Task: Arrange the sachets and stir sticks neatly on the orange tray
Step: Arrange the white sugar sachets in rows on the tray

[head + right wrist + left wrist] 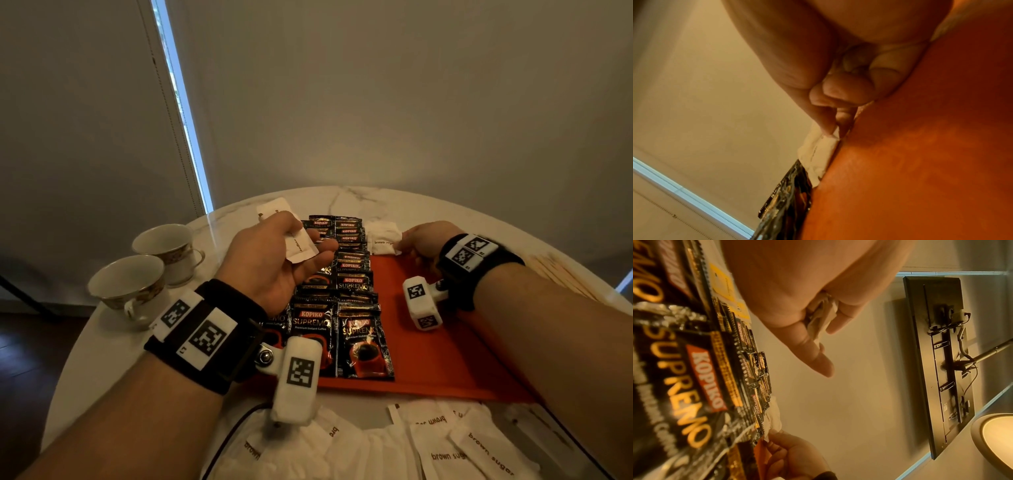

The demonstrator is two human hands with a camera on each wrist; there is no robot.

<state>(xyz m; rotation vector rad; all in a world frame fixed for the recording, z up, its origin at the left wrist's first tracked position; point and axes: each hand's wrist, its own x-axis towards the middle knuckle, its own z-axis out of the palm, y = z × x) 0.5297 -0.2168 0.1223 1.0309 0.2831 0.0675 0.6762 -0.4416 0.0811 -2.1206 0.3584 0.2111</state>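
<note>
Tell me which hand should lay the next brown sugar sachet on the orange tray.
Probably the left hand: it already holds a brown sugar sachet above the coffee sachets. The right hand is busy pinching another white sachet at the orange tray's far edge.

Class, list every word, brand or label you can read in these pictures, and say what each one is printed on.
"KOPIKO SUPREMO": black coffee sachets on the orange tray.
"Premium Instant Coffee": same sachets, small print.
"brown sugar": white sachets on the table before the tray.
"brown su…", partly hidden: white sachet pinched by the right hand.
"sugar": white sachets held in the left hand.
Wristband markers: patterns only.
</note>
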